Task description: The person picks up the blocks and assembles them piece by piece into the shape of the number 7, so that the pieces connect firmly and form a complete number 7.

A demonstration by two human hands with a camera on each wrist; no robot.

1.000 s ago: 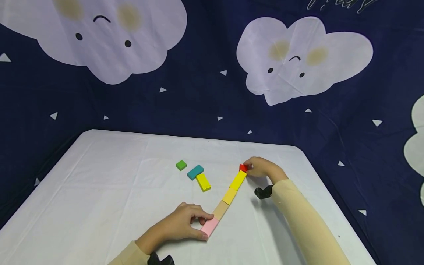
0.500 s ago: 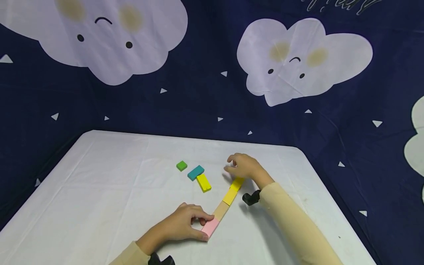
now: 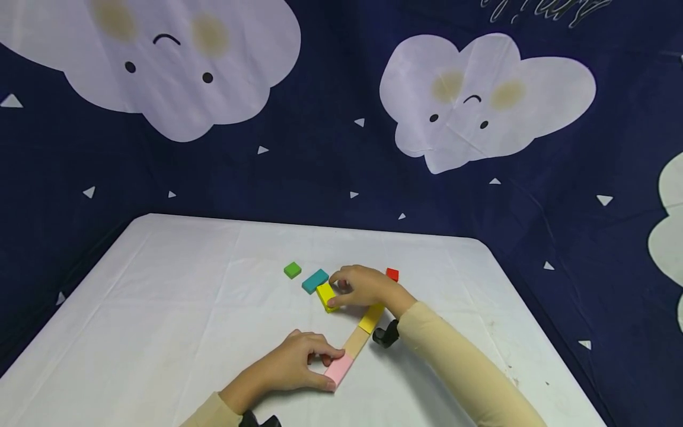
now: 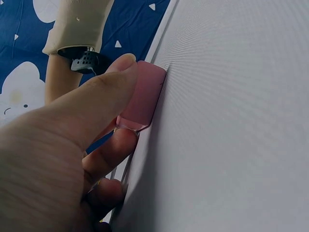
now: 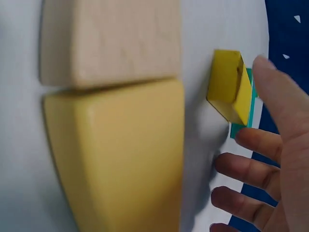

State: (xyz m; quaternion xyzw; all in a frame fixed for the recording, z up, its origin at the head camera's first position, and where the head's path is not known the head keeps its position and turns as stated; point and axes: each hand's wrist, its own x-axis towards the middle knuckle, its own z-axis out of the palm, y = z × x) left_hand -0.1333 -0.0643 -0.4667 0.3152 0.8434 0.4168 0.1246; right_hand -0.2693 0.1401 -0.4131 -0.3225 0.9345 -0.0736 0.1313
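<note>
My left hand (image 3: pixel 293 363) holds a pink block (image 3: pixel 338 370) between thumb and fingers at the near end of a slanting row of blocks. Beyond the pink one come a plain wooden block (image 3: pixel 356 343) and a golden-yellow block (image 3: pixel 371 319); my right wrist hides the brighter yellow part after them. Above a loose yellow block (image 3: pixel 324 293) hovers my right hand (image 3: pixel 363 286), its thumb and fingers spread. In the right wrist view, the thumb and fingers (image 5: pixel 248 166) are apart, with no block gripped; the loose yellow block (image 5: pixel 226 79) lies just past them.
A teal block (image 3: pixel 315 281) touches or nearly touches the loose yellow one. Farther left lies a small green block (image 3: pixel 292 270). At the row's far end a red block (image 3: pixel 392 274) shows behind my right hand. The white table (image 3: pixel 176 284) ends at a dark blue cloud-patterned cloth (image 3: pixel 320 166).
My right hand has let go of the red block at the row's far end and moved left and nearer, to the loose yellow block. The left hand stays on the pink block.
</note>
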